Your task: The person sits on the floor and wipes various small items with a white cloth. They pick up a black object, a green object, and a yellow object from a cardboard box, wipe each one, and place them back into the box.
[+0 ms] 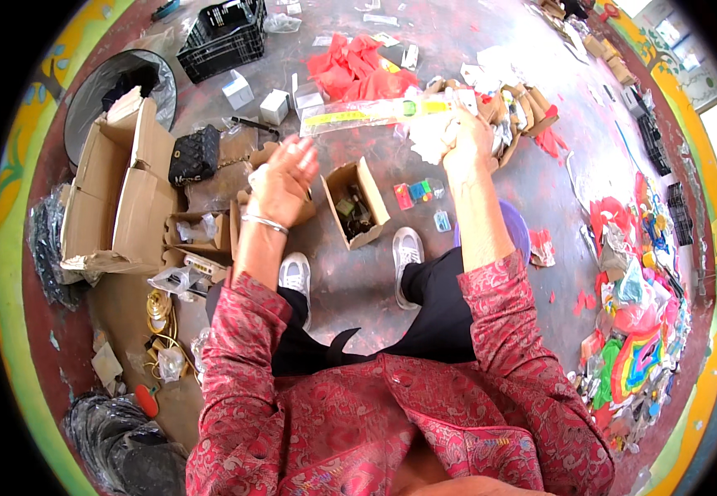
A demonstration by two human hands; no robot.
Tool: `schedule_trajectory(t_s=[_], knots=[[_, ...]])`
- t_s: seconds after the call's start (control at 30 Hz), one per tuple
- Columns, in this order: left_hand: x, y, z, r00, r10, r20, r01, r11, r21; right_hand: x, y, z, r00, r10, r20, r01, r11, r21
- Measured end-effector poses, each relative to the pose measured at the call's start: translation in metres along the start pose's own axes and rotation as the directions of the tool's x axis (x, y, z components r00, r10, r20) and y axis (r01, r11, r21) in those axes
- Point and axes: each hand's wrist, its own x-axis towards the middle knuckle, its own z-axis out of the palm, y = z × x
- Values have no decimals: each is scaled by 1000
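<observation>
My right hand (467, 142) is closed on a bunch of crumpled white paper or plastic (433, 139) and the end of a long clear plastic sleeve (325, 124). Inside that sleeve lies a yellow-green strap-like item, perhaps a watch band. My left hand (285, 182), with a bangle at the wrist, is raised palm-up near the sleeve's other end. Its fingers are loosely bent and apart, and I see nothing in it. Below and between my hands stands an open cardboard box (357, 202) with dark small items inside. Small colourful packs (414, 194) lie beside it.
Cardboard boxes (114, 190), a black quilted bag (195, 155) and a black crate (222, 41) stand at left. Red crumpled sheeting (354, 70) lies ahead. A box of scraps (515, 116) and a purple basin (517, 227) are right, beyond them a colourful heap (635, 331).
</observation>
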Motion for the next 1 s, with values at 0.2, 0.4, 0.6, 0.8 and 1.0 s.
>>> schedule_trajectory(t_s=[0.2,0.4,0.6,0.8,1.0], knots=[[-10,-53,20,940,-172,295,214,970,-118,-41,39,22,975,60,214,-83,991,101],[-5,-22,30,979,54,197,23,929,-368,-68,53,23,900,332,283,-309,943,-126],[-16,-10,23,984,80,157,-45,976,-214,-4,-4,10,1000,3,22,-6,993,116],[-17,-35,39,951,-75,300,155,954,-256,-76,55,44,380,-442,813,925,196,-326],[-21,7,37,956,35,291,-22,999,-49,-24,49,4,675,-297,676,717,48,-695]])
